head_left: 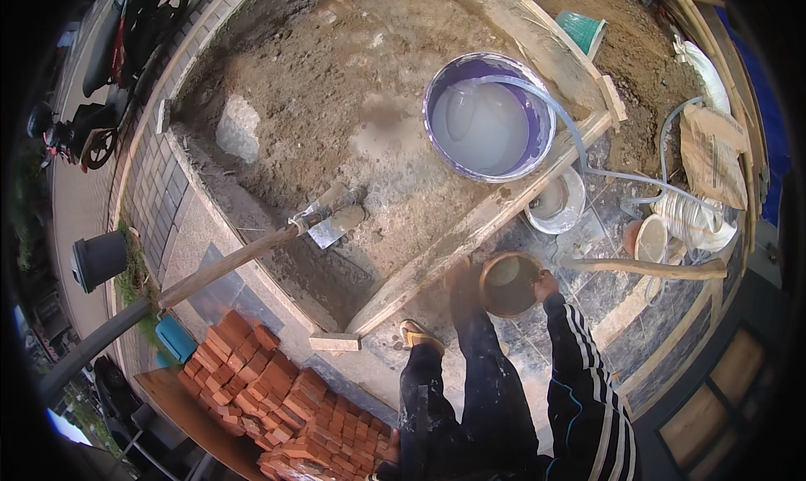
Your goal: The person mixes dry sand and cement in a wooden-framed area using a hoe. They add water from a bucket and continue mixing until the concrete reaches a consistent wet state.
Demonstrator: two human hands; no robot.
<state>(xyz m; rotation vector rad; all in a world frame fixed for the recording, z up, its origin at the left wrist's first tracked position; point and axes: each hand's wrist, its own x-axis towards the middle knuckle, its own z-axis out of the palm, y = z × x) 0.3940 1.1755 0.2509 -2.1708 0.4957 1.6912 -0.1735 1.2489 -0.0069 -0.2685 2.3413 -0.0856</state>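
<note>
My right hand (546, 286) has its fingers closed over the right rim of a round brown bucket (489, 300), which stands by my feet on the tiled floor. Inside the bucket is something greyish that I cannot make out. At the lower edge, my left hand (391, 444) shows only in part, beside the stack of red bricks (315, 397); its fingers are too unclear to read. A large purple bucket (430, 133) of cloudy water stands ahead, in the corner of the wooden mixing box (470, 221), with a clear hose (558, 107) running into it.
A hoe (239, 256) leans across the box's left side, its blade in the sandy mix. Right of the box are a white bucket (575, 208), a wooden handle (646, 267), sacks (714, 158) and a green bucket (579, 32). A motorcycle (113, 70) is parked far left.
</note>
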